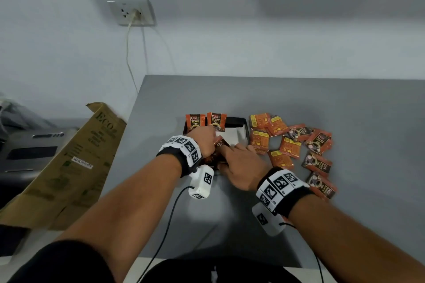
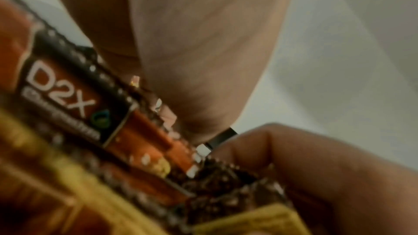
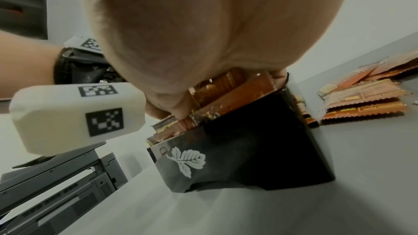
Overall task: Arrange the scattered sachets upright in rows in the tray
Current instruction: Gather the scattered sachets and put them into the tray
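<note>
A black tray (image 1: 244, 127) with a white leaf print (image 3: 187, 160) stands mid-table. Two orange-and-black D2X sachets (image 1: 195, 122) stand upright at its back left. My left hand (image 1: 204, 141) reaches into the tray, its fingers curled round a tilted sachet (image 1: 221, 143); the D2X print (image 2: 61, 96) fills the left wrist view under the palm. My right hand (image 1: 240, 164) covers the tray's near side, thumb and fingers pinching a packed row of sachets (image 3: 228, 99) from above. Several loose sachets (image 1: 296, 142) lie flat to the tray's right.
The grey table (image 1: 322, 103) meets the wall at the back. A cardboard box (image 1: 76, 161) leans off its left edge, beside a grey printer (image 3: 56, 194). A wall socket with a plugged cable (image 1: 134, 12) is on the wall. Wrist-camera cables (image 1: 165, 225) trail toward me.
</note>
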Tool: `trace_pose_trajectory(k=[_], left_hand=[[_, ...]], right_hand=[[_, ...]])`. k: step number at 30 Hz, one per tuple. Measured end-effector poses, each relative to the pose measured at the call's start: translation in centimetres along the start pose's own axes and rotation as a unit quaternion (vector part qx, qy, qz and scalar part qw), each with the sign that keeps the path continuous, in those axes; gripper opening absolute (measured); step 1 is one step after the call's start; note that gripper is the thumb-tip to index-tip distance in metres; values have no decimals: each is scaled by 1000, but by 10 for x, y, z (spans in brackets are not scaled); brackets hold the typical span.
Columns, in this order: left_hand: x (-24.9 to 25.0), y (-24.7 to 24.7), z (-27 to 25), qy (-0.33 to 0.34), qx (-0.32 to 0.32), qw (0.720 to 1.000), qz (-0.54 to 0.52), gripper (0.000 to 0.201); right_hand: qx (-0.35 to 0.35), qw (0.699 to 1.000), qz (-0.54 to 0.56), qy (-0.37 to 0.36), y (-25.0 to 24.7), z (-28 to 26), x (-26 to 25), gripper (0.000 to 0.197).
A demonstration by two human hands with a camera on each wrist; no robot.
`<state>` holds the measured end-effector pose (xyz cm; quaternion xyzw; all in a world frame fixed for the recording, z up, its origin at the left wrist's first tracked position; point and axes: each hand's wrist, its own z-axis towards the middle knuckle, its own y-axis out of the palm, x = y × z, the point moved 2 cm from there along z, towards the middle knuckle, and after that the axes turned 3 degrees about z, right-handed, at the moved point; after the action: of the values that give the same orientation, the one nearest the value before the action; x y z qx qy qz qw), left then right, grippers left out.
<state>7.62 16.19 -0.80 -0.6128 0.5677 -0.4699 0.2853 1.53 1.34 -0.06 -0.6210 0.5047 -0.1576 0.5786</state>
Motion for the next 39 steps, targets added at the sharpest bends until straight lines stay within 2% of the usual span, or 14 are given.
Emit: trace_pose_trajectory(k=[3, 6, 10, 13, 15, 17, 21, 23, 25, 27, 33, 39], left_hand=[[0, -1, 1, 3, -8, 1000, 0, 17], [0, -8, -6, 9, 29, 998, -46, 13], [-10, -9, -19, 56, 69, 996, -34, 10], [-13, -3, -29, 94, 51, 994, 13, 8], [-12, -2, -35, 122, 35, 992, 0, 12], [-11, -4, -41, 130, 15, 991, -20, 19], [-19, 2, -52, 123, -35, 992, -5, 52], [-22, 8, -56, 127, -38, 991, 17, 73], [-23, 13, -58, 136, -16, 988, 67, 84], [-21, 18, -57, 143, 9, 983, 112, 82], [-24, 27, -54, 143, 56, 973, 174, 72], [-19, 38, -62, 134, 84, 972, 173, 74]], right_hand=[[15, 1000, 24, 6, -5, -5, 2, 24], [37, 999, 23, 2, -8, -4, 6, 18], [61, 998, -2, -7, -7, 3, 9, 27], [78, 996, 36, -2, 2, 5, 8, 32], [100, 994, 47, 0, 8, 4, 8, 38], [108, 994, 28, -2, 10, 2, 11, 46], [122, 992, -15, -12, 14, -6, 12, 58], [122, 992, -35, -12, 19, -11, 12, 67], [115, 993, -39, -8, 24, -12, 12, 80], [112, 993, -25, -4, 24, -12, 13, 84], [80, 995, -49, -20, 28, -10, 14, 75], [61, 995, -73, -26, 28, -9, 10, 82]])
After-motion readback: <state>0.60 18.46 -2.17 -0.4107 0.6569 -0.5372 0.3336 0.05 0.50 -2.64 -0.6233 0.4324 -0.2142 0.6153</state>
